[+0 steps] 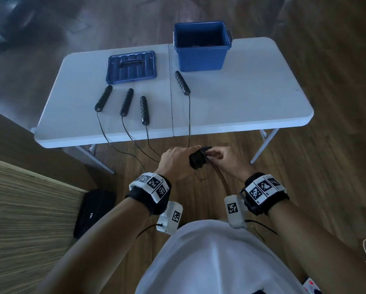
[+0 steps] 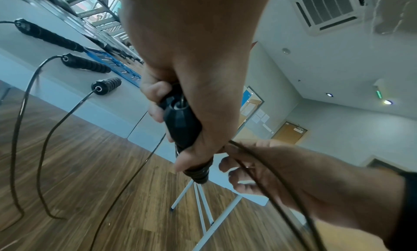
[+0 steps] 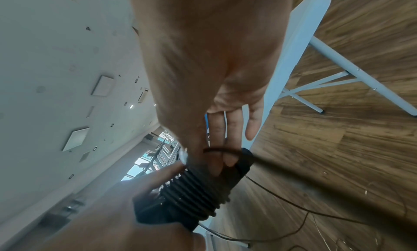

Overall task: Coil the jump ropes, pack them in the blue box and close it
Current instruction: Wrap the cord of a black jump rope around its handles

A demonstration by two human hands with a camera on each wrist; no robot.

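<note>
My left hand (image 1: 186, 154) grips a black jump rope handle (image 1: 199, 159) in front of the table's near edge, with cord wound round it in a tight coil (image 3: 196, 192). My right hand (image 1: 217, 154) pinches the loose cord (image 2: 259, 180) beside the coil; a loop of it lies across the fingers (image 3: 216, 130). That cord runs up to another handle (image 1: 182, 82) lying on the table (image 1: 241, 98). Three more handles (image 1: 127, 102) lie at the left, their cords hanging off the front edge. The open blue box (image 1: 201, 58) stands at the back, its lid (image 1: 132, 66) flat to its left.
A black bag (image 1: 95, 211) sits on the wooden floor at my left, beside a wood-grain panel (image 1: 29, 209). White folding table legs (image 1: 264, 145) stand just beyond my hands. Loose cords trail over the floor below the table edge.
</note>
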